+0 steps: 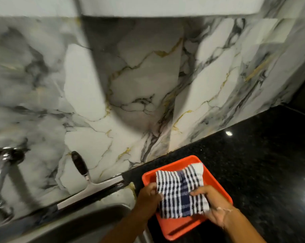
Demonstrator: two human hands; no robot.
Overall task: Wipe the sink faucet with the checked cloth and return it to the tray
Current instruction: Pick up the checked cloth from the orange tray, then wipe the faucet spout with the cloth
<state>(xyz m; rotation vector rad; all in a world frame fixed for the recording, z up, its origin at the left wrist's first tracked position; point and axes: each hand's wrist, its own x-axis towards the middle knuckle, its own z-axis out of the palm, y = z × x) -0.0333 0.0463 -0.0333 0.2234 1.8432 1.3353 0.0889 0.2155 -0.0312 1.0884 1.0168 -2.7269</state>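
Head view, looking down at the corner of a kitchen; both hands are on the checked cloth (180,192), which lies over the orange tray (181,227); tray sits on the black speckled surface (253,163), just right of the sink (88,220).

Left hand (149,194): fingers curled, pinching the cloth's left edge; hand overlaps the tray's left rim.
Right hand (213,200): fingers closed onto the cloth's right side, thumb on top; white residue, possibly suds, on the back of the hand and wrist, cannot tell which.

Cloth: blue-and-white check, rumpled, folded roughly square; far corner shows a plain white patch touching the tray's back rim; near part of the tray floor is bare.

Faucet (1,174): chrome, wall-mounted at far left, blurred, well apart from the hands and the cloth.
Squeegee (83,178): dark handle leaning against the marble backsplash (148,85), pale blade resting along the ledge behind the sink; between faucet and tray.

Shadow band falls across the backsplash from top centre; bright light spot reflects on the surface at right.
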